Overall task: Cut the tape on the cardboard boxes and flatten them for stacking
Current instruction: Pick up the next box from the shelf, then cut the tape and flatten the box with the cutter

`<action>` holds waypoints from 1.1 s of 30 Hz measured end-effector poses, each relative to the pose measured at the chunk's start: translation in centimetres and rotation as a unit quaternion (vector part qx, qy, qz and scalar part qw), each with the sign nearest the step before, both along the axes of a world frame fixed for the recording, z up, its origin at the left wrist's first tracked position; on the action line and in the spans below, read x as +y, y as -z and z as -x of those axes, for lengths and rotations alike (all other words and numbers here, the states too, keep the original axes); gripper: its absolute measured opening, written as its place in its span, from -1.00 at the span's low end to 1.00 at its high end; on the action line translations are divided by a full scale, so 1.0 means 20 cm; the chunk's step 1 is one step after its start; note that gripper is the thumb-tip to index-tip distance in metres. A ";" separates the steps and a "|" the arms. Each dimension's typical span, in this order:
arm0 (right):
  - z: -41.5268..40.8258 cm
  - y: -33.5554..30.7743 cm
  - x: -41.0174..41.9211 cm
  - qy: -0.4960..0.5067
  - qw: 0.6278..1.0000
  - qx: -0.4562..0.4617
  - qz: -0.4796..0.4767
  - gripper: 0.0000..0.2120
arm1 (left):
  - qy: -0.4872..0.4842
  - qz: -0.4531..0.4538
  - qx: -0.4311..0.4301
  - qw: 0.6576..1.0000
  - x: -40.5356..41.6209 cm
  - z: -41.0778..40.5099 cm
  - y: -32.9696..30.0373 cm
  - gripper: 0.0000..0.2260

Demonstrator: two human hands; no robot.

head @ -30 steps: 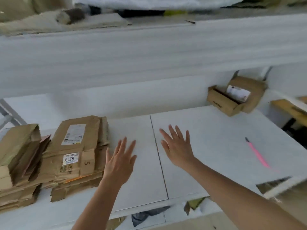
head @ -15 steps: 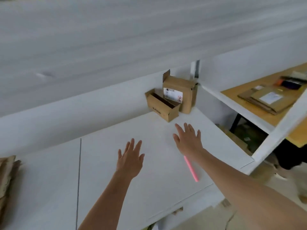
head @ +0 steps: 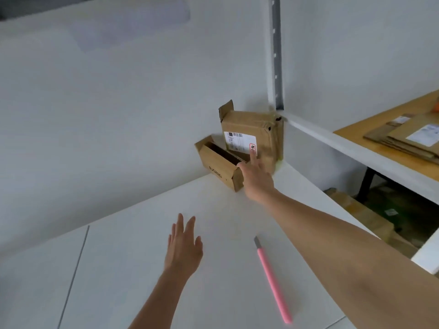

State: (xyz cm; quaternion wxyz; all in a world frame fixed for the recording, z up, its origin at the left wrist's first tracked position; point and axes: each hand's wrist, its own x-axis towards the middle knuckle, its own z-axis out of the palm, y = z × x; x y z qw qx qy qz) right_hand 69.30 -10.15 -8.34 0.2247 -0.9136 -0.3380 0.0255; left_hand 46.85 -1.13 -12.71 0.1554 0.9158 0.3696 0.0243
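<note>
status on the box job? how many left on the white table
Done: a flattened cardboard stack lies on the wooden table at right. In hand: the right hand reaches, fingers extended, to the two boxes in the corner, the low open box and the labelled box behind it; neither is gripped. The left hand hovers open. Left: both boxes are unflattened, and the pink cutter lies untouched on the white table.

White wall (head: 118,103) behind a white table (head: 133,269); wooden table (head: 351,138) right; floor seemingly cluttered.
</note>
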 end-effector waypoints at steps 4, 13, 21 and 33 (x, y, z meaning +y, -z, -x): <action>0.00 0.09 0.00 -0.012 0.993 0.009 -0.116 -0.87 | -0.021 0.010 0.007 1.000 0.04 0.03 0.04 -0.48; 0.48 0.01 -0.16 -0.084 0.896 0.263 -0.349 -0.82 | -0.181 0.184 -0.135 0.957 -0.02 0.22 -0.21 -0.50; 1.11 -0.13 -0.39 0.052 0.563 0.741 -0.363 -0.85 | -0.320 0.378 -0.375 0.783 -0.13 0.57 -0.55 -0.36; 1.04 -0.02 -0.69 -0.088 0.949 0.281 0.111 -0.83 | -0.398 0.368 -0.207 0.814 -0.36 0.74 -0.27 -0.13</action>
